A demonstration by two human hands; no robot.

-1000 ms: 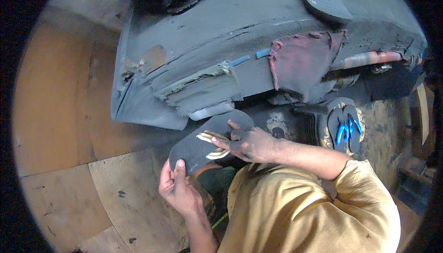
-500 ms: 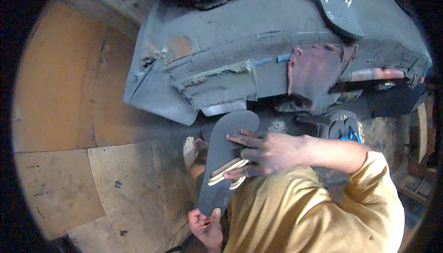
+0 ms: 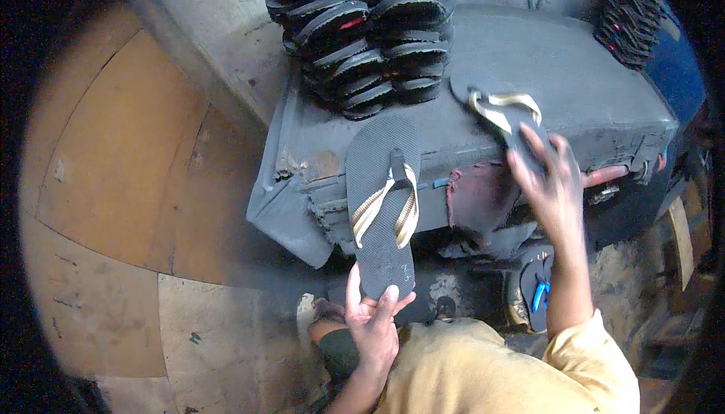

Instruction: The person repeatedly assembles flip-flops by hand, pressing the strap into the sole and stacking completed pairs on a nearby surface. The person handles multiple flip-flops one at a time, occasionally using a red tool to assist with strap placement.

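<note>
A black flip-flop with cream-and-brown striped straps is held upright in front of the bench, its textured footbed facing me and its toe end up. My left hand pinches it by the heel, thumb on top and fingers behind. A second flip-flop with matching straps lies on the bench top. Over its heel end is my right hand, slightly blurred, with fingers apart around the sole. That hand hides much of the heel.
Stacked black flip-flops stand on the far left of the dark-covered bench; another stack is at far right. A torn reddish patch hangs at the bench front. Blue-strapped flip-flops sit below. Worn panels cover the floor.
My right hand has left the held flip-flop's straps and reached out to the one on the bench. The held flip-flop is raised and turned more toward me. The view has shifted, showing the stacks.
</note>
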